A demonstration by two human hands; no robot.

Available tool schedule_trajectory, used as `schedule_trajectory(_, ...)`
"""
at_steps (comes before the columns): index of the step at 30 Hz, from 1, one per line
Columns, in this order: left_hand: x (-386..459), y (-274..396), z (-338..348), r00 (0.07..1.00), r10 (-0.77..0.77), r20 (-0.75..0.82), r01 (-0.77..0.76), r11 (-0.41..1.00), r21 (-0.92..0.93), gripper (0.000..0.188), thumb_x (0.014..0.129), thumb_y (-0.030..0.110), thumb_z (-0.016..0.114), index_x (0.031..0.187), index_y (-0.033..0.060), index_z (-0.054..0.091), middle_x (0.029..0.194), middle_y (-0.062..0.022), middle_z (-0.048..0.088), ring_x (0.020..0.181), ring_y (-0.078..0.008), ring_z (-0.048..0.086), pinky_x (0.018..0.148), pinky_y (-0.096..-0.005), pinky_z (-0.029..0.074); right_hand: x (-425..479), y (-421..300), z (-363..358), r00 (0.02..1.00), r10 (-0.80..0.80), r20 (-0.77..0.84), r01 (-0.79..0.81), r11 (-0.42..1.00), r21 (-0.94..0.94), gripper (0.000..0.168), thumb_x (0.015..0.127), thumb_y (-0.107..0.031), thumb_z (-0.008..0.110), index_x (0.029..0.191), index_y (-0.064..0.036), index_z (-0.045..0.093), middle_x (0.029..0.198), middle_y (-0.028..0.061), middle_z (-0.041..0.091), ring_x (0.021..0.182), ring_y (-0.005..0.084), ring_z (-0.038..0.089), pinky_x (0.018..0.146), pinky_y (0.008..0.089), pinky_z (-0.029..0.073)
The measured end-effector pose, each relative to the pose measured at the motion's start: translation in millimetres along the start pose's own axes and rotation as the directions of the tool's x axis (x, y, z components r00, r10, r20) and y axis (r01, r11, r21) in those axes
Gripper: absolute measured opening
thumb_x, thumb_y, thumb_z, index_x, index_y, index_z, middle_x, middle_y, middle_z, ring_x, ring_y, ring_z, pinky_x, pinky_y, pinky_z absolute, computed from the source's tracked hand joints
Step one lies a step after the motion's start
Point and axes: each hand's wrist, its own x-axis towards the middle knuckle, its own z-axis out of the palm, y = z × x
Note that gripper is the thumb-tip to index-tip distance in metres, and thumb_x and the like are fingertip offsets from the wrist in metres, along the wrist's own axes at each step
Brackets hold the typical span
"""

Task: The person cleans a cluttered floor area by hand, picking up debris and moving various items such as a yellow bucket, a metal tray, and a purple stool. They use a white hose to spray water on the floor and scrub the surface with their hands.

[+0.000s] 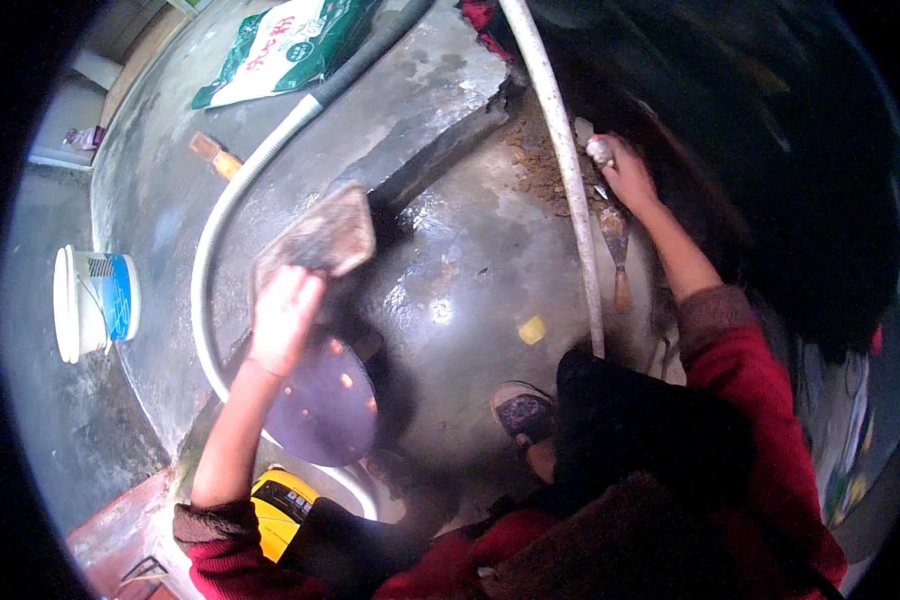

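My left hand [289, 311] grips the near edge of a flat greyish-brown piece [326, 232], which looks like a folded rag but is blurred. It is raised over a low concrete ledge [442, 154]. At the right, the fingers of my right hand [631, 180] are closed on a small whitish object [600, 150] whose kind I cannot tell. Loose brown dirt [536, 169] lies beside that hand, near a pale upright-running pipe [566, 150]. Just below the hand, a worn brush-like tool [616, 255] rests on the floor.
A corrugated hose [210, 262] curves past a brush [214, 154] on the left. Beyond lie a green-and-white bag [277, 49] and a white bucket [94, 304]. Closer are a purple round stool [322, 409], a yellow case [281, 510], a yellow chunk [531, 330] and my sandalled foot [525, 412].
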Motion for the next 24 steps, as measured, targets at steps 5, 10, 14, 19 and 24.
schedule_trajectory(5, 27.3, 73.0, 30.1, 0.947, 0.304, 0.105, -0.28, 0.939, -0.198, 0.02, 0.076, 0.016, 0.056, 0.093, 0.0064, 0.054, 0.088, -0.0091, 0.05, 0.087, -0.0264, 0.053, 0.074, -0.039, 0.046, -48.4, -46.2, -13.4, 0.794, 0.551, 0.257, -0.417, 0.187, 0.889, 0.03, 0.094, -0.022, 0.066, 0.117, -0.003, 0.061, 0.113, 0.0103, 0.067, 0.104, 0.0182, 0.066, 0.085, 0.0344, 0.055)
schedule_trajectory(10, 64.0, 120.7, 106.6, 0.895, 0.44, 0.068, -0.412, 0.877, -0.247, 0.013, 0.078, 0.015, 0.055, 0.09, 0.0102, 0.054, 0.089, -0.0064, 0.052, 0.087, -0.024, 0.054, 0.075, -0.0356, 0.046, -108.4, -41.9, -21.5, 0.747, 0.599, 0.287, -0.253, -0.143, 0.957, 0.029, 0.095, -0.013, 0.064, 0.12, -0.002, 0.058, 0.119, 0.0119, 0.064, 0.106, 0.0223, 0.065, 0.094, 0.0352, 0.054)
schedule_trajectory(14, 80.8, 142.2, 151.7, 0.906, 0.424, 0.012, -0.402, 0.868, -0.29, 0.014, 0.077, 0.013, 0.056, 0.09, 0.0086, 0.055, 0.088, -0.0075, 0.053, 0.087, -0.0241, 0.056, 0.071, -0.0375, 0.051, -138.3, -42.6, -46.6, 0.77, 0.613, 0.176, -0.266, 0.057, 0.962, 0.027, 0.095, -0.014, 0.064, 0.118, -0.002, 0.058, 0.115, 0.0094, 0.066, 0.103, 0.0189, 0.066, 0.094, 0.0326, 0.054)
schedule_trajectory(19, 91.4, 153.2, 183.4, 0.938, 0.348, 0.005, -0.33, 0.893, -0.307, 0.014, 0.077, 0.011, 0.056, 0.09, 0.0071, 0.057, 0.091, -0.0096, 0.055, 0.09, -0.0268, 0.059, 0.07, -0.0399, 0.054, -158.5, -62.9, -73.1, 0.819, 0.525, 0.231, -0.3, 0.05, 0.953, 0.033, 0.099, -0.024, 0.06, 0.124, -0.004, 0.055, 0.118, 0.011, 0.065, 0.104, 0.0202, 0.067, 0.091, 0.0378, 0.055)
schedule_trajectory(24, 98.8, 164.4, 168.0, 0.971, 0.238, -0.035, -0.228, 0.866, -0.445, 0.02, 0.081, 0.01, 0.061, 0.101, 0.0056, 0.061, 0.099, -0.0134, 0.06, 0.09, -0.0292, 0.063, 0.072, -0.0412, 0.053, -169.5, -77.3, -81.8, 0.837, 0.462, 0.293, -0.288, -0.082, 0.954, 0.038, 0.101, -0.031, 0.054, 0.13, -0.006, 0.052, 0.127, 0.014, 0.061, 0.114, 0.0252, 0.063, 0.097, 0.0457, 0.052)
